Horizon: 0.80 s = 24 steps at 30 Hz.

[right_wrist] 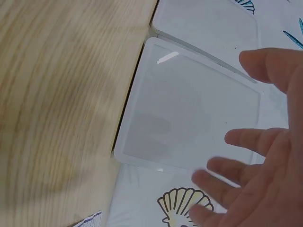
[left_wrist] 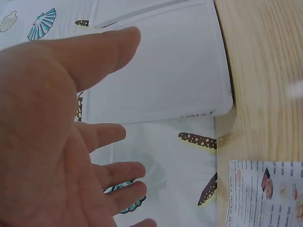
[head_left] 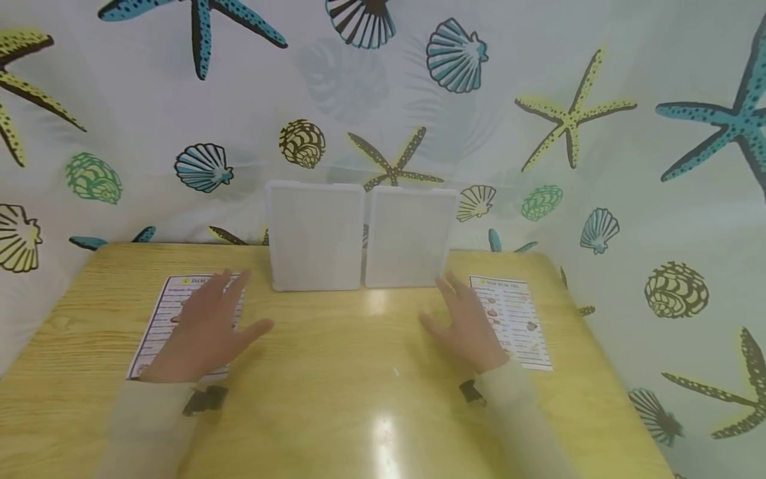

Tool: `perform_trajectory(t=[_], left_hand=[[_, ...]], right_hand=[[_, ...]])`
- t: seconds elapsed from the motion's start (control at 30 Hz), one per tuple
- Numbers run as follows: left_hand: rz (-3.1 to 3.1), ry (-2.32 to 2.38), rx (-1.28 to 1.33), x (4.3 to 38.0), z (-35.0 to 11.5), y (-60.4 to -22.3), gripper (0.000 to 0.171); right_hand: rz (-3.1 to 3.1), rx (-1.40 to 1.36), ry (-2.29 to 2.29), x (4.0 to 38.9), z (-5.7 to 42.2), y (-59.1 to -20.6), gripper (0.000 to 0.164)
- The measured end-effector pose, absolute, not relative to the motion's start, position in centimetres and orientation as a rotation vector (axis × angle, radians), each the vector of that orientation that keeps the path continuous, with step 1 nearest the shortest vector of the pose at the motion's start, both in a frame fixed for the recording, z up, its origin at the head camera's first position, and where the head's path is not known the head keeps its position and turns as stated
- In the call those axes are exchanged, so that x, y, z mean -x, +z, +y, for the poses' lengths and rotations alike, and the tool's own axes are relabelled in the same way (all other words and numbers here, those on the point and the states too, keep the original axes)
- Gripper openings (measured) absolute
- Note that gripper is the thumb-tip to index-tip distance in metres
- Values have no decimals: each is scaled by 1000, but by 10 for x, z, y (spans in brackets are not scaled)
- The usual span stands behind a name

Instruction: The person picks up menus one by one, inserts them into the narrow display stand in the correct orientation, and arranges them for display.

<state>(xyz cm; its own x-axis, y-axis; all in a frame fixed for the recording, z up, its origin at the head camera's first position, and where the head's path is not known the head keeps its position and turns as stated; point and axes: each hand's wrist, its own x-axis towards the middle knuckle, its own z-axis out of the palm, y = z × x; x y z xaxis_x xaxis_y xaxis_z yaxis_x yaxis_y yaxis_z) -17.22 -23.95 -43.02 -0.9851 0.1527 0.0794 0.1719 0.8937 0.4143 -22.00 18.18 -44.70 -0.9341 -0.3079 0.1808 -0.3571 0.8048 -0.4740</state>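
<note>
Two white flat rectangular panels, a left one and a right one, stand upright side by side at the table's back edge; they look like plastic cases or lids. My left hand hovers over a printed menu sheet, thumb spread toward the middle, holding nothing. My right hand hangs beside a second menu sheet, fingers spread and free of any object. In the wrist views, the left panel lies beyond my left fingers, and the right panel beyond my right ones.
A glossy wooden table spans the view below the panels. Behind it and along the right side hangs a white cloth printed with starfish and shells. Dark bands sit at both wrists.
</note>
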Motion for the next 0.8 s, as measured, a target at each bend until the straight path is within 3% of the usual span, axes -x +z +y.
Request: perform_trajectory(t=[0.3,0.6,0.8], left_hand=[[-3022,-869,318,171,-232,-429,75],[-3004,-1075,337,177,-231,-446,65],[-3054,-1125,336,179,-226,-452,61]], right_hand=[[-2930,-634,850,215,181,-447,40],[-3019,-582,819,218,182,-452,36],[-3124,-334,783,223,189,-459,47]])
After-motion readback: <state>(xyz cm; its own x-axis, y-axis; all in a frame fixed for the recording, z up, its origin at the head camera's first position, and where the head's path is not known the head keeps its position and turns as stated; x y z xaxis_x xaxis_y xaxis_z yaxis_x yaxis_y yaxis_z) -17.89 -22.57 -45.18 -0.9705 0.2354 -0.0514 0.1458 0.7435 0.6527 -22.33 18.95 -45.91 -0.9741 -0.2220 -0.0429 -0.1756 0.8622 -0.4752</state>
